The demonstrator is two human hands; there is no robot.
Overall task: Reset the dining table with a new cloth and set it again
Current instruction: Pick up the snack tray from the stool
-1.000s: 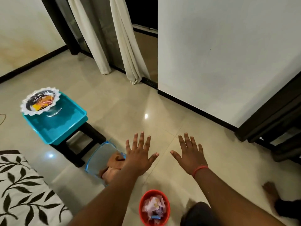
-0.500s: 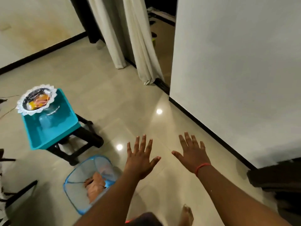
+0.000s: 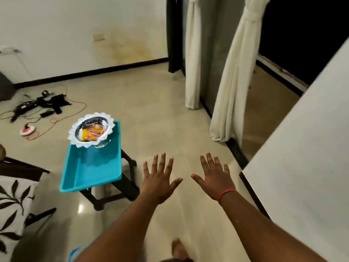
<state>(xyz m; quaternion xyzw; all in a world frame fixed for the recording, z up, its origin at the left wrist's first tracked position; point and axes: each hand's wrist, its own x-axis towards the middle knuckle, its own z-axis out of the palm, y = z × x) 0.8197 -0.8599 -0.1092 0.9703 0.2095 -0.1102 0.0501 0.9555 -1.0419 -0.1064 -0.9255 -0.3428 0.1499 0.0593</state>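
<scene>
My left hand and my right hand are stretched out in front of me over the tiled floor, fingers spread, holding nothing. To the left of my left hand a teal tray rests on a small dark stool. At the tray's far end stands a glass dish with a white lacy rim, holding orange and dark packets. A white cloth with a black leaf print covers the table corner at the lower left.
A white wall with a dark skirting runs close on the right. White curtains hang by a dark doorway. Black cables and chargers lie on the floor at the far left. A dark chair stands by the clothed table.
The view has swung left and upward: the blue mesh basket and red bin have left the frame, the stool with the tray now lies nearer the centre. Both hands stay spread and empty.
</scene>
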